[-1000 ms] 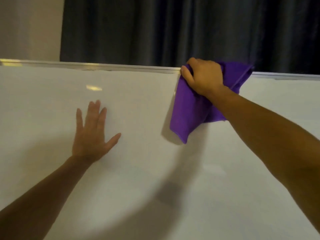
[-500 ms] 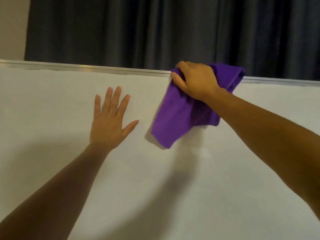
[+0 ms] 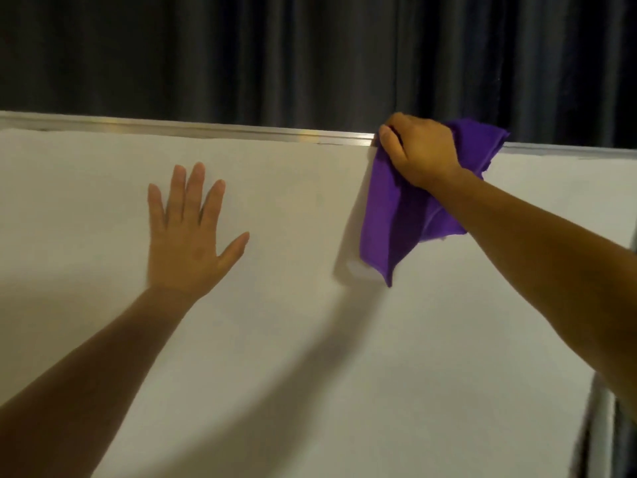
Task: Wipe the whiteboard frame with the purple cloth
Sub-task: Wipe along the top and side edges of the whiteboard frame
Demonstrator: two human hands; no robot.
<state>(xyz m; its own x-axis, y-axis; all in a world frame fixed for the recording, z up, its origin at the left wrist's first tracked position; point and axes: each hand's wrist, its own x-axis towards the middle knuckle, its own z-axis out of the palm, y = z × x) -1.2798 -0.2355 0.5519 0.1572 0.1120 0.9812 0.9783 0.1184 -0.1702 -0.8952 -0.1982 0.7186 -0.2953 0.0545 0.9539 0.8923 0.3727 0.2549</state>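
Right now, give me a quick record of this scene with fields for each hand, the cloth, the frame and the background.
left hand: flat and open on the whiteboard, fingers spread, holding nothing
right hand: closed on the purple cloth, pressing it onto the top frame
purple cloth: bunched over the top edge, loose end hanging down the board
frame: silver strip along the top, bare to the left of the cloth
background: dark curtain behind the board

I can read no text, label, brand, number or sign anywhere on my feed right now.
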